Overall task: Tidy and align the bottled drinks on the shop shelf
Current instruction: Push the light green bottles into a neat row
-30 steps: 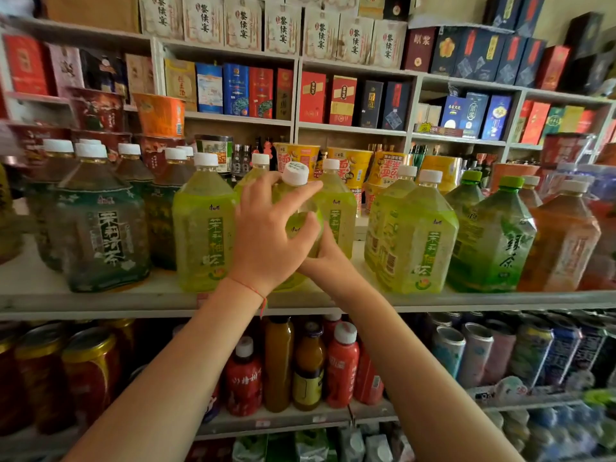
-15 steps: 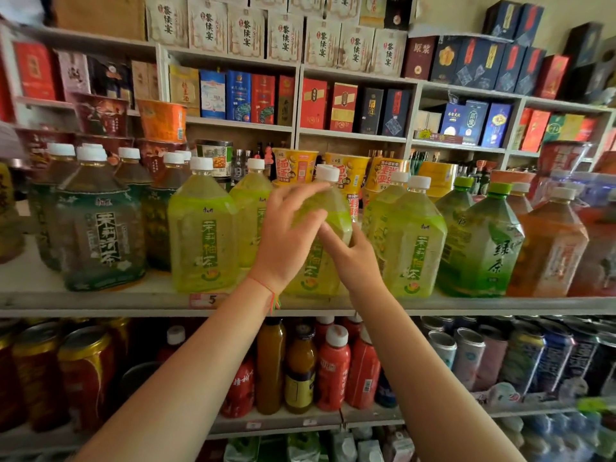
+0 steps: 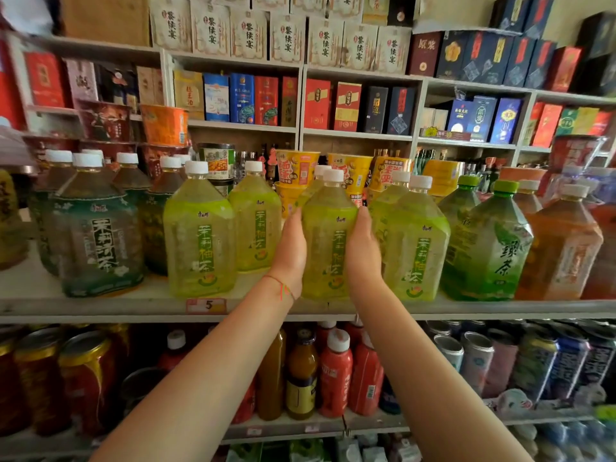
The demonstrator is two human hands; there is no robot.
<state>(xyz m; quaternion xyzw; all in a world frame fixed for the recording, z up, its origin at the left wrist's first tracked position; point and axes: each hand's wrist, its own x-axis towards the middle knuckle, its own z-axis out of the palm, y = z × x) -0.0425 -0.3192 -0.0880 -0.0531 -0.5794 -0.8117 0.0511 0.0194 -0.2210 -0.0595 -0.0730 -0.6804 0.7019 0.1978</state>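
Hands: left hand (image 3: pixel 290 251) and right hand (image 3: pixel 361 253) clasp square yellow-green plastic tea bottle (image 3: pixel 328 241) upright at white shelf (image 3: pixel 100 303) front edge.

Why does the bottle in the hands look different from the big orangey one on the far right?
The held bottle has yellow-green drink; the orange bottle has amber-orange drink. The left hand and right hand clasp the held bottle; nothing touches the orange bottle. Both have white caps and stand upright on the shelf.
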